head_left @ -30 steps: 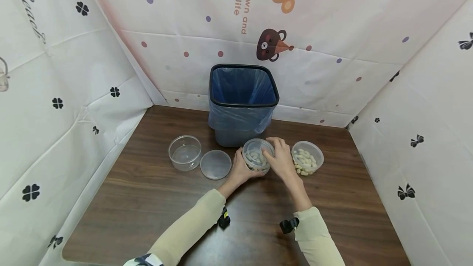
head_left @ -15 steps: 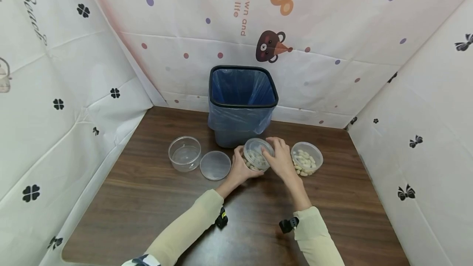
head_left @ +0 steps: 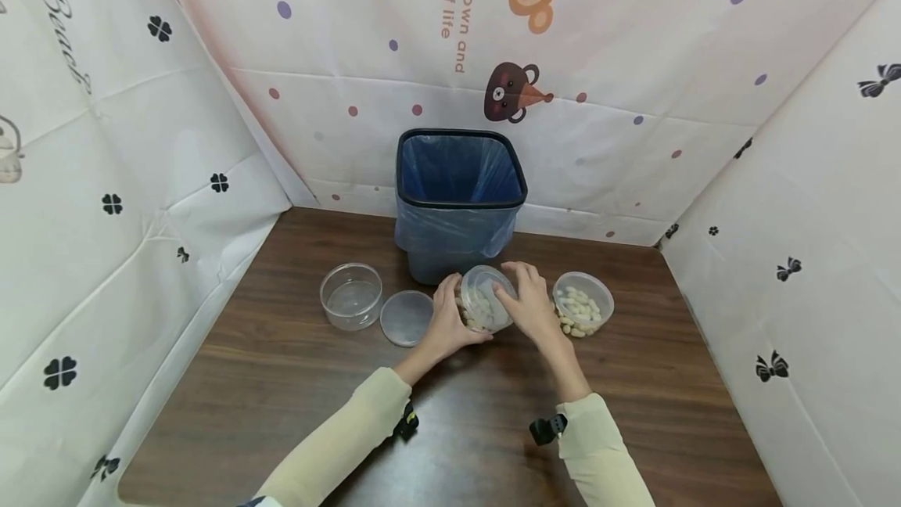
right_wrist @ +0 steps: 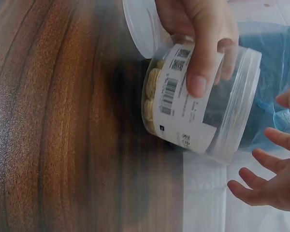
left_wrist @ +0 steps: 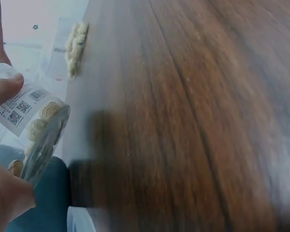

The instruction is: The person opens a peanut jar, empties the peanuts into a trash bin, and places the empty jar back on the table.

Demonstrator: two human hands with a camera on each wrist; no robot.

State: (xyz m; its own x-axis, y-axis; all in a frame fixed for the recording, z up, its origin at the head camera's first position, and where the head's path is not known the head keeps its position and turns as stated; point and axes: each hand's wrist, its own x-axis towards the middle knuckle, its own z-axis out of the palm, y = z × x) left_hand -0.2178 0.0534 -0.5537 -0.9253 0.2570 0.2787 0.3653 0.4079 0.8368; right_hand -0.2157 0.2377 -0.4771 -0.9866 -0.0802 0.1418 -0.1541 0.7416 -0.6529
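Note:
My left hand (head_left: 447,329) grips a clear round plastic jar (head_left: 487,305) from its left side and tilts it above the table. Peanuts in their shells (right_wrist: 152,94) lie at the jar's bottom. A white label with barcodes (right_wrist: 183,99) shows on its wall in the right wrist view, with my left thumb across it. A translucent lid (right_wrist: 244,106) appears to sit on the jar's mouth. My right hand (head_left: 529,305) is beside that lid, and in the right wrist view its fingers are spread, apart from the jar.
A blue-lined bin (head_left: 461,229) stands behind the jar. To the left are an open clear tub (head_left: 352,311) with nothing visible inside and a flat round lid (head_left: 407,318). Right of my hands stands a clear tub of peanuts (head_left: 584,305). Printed sheets hang around the wooden table (head_left: 464,429).
My left hand has tilted the jar further over, so its lid side leans toward my right hand, and has shifted slightly left. The right hand has stayed nearly in place.

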